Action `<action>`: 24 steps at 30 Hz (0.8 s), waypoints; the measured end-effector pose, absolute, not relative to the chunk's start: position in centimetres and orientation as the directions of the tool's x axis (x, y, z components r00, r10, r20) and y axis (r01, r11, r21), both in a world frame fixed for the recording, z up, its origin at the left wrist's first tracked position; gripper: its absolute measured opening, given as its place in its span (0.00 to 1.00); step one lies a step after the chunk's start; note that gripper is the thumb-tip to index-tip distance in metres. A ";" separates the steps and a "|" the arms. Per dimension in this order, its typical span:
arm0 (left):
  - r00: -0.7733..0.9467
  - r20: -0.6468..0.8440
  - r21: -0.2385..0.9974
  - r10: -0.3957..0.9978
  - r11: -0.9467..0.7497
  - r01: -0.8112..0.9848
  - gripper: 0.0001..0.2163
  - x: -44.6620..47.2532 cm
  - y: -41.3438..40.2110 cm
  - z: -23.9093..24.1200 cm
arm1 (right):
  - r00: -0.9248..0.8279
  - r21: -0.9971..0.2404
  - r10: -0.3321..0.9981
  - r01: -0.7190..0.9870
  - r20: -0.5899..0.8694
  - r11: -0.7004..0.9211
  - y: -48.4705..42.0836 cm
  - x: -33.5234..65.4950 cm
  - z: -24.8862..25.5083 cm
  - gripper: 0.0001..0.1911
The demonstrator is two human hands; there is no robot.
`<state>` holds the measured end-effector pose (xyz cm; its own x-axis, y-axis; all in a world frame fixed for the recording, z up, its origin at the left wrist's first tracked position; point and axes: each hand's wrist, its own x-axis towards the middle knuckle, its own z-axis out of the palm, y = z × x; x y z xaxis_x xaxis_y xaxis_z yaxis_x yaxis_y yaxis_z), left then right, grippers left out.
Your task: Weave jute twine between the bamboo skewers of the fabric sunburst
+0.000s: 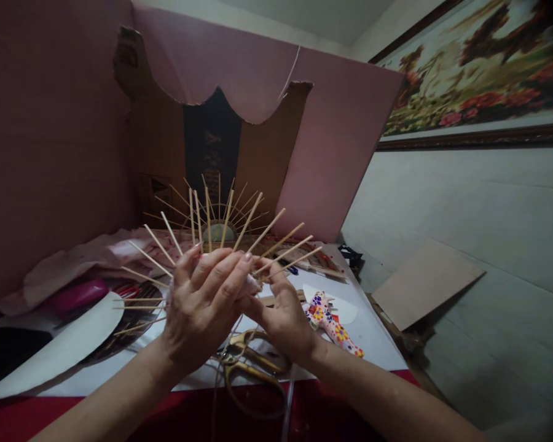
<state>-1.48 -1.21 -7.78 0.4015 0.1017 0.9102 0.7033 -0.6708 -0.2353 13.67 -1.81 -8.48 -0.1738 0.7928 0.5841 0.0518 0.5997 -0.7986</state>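
Both hands are closed around the base of a fan of thin wooden sticks (pixel 247 222), whose ends spread outward on several sides. My left hand (pixel 207 294) lies over the base with its fingers bent and close together. From the other side my right hand (pixel 286 310) pinches the base between thumb and fingers. A bit of whitish material shows between the hands; most of the centre is hidden. Below them, scissors with gold-coloured handles (pixel 253 390) lie at the table's front edge. A thin cord (pixel 215 393) hangs down beside the scissors.
Behind my hands stands another stick fan with a pale half-round centre (pixel 219 233). A white half-disc (pixel 59 356) and a magenta pouch (pixel 78 294) lie left; flower-patterned cloth (pixel 334 328) lies right. Cut cardboard (pixel 267 159) leans against the pink panel (pixel 336 141) at the back.
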 end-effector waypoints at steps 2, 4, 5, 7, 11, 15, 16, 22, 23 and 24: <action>0.430 0.897 -0.259 0.100 -0.669 0.697 0.23 -1.3 -1.3 -7.9 | -0.282 -0.841 0.796 -0.102 0.536 0.531 -1.7 13.3 -8.7 0.18; 0.470 0.875 -0.283 0.115 -0.666 0.690 0.21 -1.2 -1.4 -8.0 | -0.320 -0.866 0.805 -0.218 0.499 0.450 -1.5 13.0 -9.1 0.15; 0.487 0.865 -0.292 0.122 -0.668 0.684 0.21 -1.2 -1.5 -8.0 | -0.304 -0.875 0.825 -0.255 0.477 0.412 -1.4 12.8 -9.4 0.15; 0.498 0.859 -0.290 0.121 -0.687 0.667 0.19 -1.3 -1.6 -7.8 | -0.251 -0.889 0.870 -0.298 0.425 0.348 -1.2 12.8 -9.7 0.15; 0.350 0.926 -0.142 0.141 -0.729 0.670 0.19 -1.9 -1.8 -7.2 | -0.216 -0.891 0.899 -0.345 0.382 0.296 -0.3 13.6 -9.6 0.12; 0.038 0.984 0.082 0.173 -0.631 0.772 0.13 -2.7 -1.4 -6.6 | -0.287 -0.893 0.855 -0.271 0.432 0.360 0.7 15.0 -9.2 0.11; -0.051 0.976 0.174 0.214 -0.609 0.774 0.11 -2.9 -1.3 -6.4 | -0.306 -0.890 0.840 -0.243 0.448 0.386 0.8 15.3 -9.1 0.11; -0.329 0.719 0.687 0.612 -0.553 0.472 0.12 -2.7 -1.7 -5.3 | -0.414 -0.885 0.789 -0.111 0.455 0.452 0.8 16.1 -8.4 0.10; -0.330 0.699 0.710 0.635 -0.559 0.428 0.11 -2.6 -1.7 -5.1 | -0.427 -0.886 0.783 -0.110 0.452 0.450 0.8 16.2 -8.4 0.10; -0.329 0.684 0.726 0.651 -0.564 0.393 0.10 -2.6 -1.8 -5.0 | -0.439 -0.887 0.778 -0.113 0.449 0.447 0.8 16.2 -8.3 0.09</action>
